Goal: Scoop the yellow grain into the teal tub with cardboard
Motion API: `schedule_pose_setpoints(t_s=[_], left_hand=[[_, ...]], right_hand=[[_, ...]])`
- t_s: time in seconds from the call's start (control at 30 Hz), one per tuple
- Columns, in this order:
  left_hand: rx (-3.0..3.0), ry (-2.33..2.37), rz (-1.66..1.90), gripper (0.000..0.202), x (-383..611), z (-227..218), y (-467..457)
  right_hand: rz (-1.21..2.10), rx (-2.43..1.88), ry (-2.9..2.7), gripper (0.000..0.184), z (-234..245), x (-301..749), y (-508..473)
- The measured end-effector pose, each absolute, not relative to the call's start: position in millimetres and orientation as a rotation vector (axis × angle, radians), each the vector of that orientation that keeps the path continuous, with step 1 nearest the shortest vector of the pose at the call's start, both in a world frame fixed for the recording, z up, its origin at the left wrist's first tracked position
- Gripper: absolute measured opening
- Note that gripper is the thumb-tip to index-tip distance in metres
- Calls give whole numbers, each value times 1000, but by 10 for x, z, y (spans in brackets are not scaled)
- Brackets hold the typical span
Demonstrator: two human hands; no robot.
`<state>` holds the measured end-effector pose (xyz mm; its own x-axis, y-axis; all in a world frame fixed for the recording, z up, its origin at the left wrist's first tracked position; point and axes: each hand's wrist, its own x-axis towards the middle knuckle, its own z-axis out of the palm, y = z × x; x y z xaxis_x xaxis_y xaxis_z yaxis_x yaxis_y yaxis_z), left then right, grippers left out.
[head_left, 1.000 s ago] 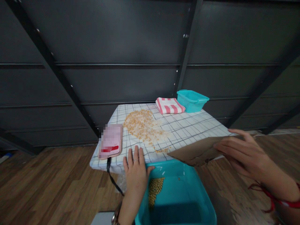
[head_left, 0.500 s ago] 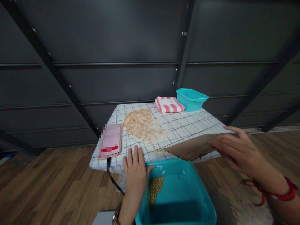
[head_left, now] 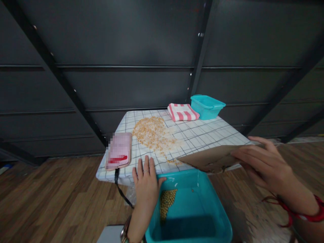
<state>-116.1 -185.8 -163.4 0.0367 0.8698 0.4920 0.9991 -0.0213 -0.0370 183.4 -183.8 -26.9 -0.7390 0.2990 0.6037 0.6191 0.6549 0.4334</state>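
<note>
My left hand (head_left: 146, 185) lies with fingers flat on the table's near edge, its thumb hooked over the rim of a large teal tub (head_left: 199, 209) held below the edge. A small heap of yellow beans (head_left: 167, 199) lies in the tub's left corner. My right hand (head_left: 263, 164) grips a brown cardboard sheet (head_left: 210, 158), held nearly flat over the table's near right corner and the tub. A spread of yellow beans and pale grains (head_left: 155, 133) covers the white grid-patterned tablecloth (head_left: 202, 136).
A pink phone-like item (head_left: 118, 151) with a black strap lies at the table's near left. A folded pink-striped cloth (head_left: 182, 112) and a small teal tub (head_left: 207, 106) sit at the far edge. Dark panelled wall behind, wooden floor around.
The cardboard sheet in my right hand has shifted slightly left and lower toward the tub. My left hand and the tub have barely moved.
</note>
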Motion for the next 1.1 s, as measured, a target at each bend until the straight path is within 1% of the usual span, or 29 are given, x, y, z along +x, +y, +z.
schedule_pose_setpoints(t_s=[0.2, 0.5, 0.8, 1.1], left_hand=[[-1943, -1858, -514, 62, -1176, -1667, -1854], [-1925, -1817, -548, 64, -1172, -1689, -1852], [-1934, -1869, -568, 61, -1169, -1709, -1846], [-1942, -1865, -586, 63, -1179, -1694, -1847]], right_hand=[[-879, -788, -2398, 27, -297, 1857, -1825], [-818, -754, -2410, 25, -301, 1811, -1888], [-824, -776, -2388, 26, -328, 1792, -1866], [-793, -726, -2420, 21, -289, 1753, -1903]])
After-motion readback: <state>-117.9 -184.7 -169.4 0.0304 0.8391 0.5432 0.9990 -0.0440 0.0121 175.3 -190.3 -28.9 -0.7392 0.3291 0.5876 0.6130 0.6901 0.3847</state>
